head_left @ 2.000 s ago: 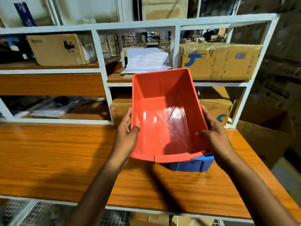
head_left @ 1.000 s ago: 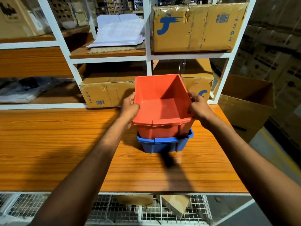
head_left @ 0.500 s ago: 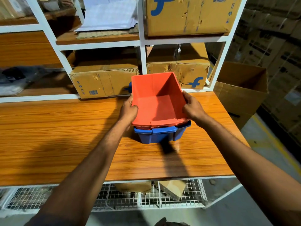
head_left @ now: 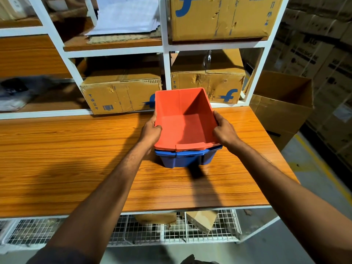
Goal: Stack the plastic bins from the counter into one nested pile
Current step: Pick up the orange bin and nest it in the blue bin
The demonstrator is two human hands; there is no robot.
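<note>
Head view: red bin sits nested inside blue bin, with the red rim resting just above the blue rim. The pair stands on the right half of the wooden counter, toward its far edge. Left hand grips the left wall of the red bin, thumb hooked over the rim to the inside. Right hand grips the right wall the same way, fingers curled around the rim. Beyond the counter, a white shelf frame holds two cardboard boxes at counter level, a larger box above, and stacked papers. An open carton stands to the right. A wire rack lies below the counter.
</note>
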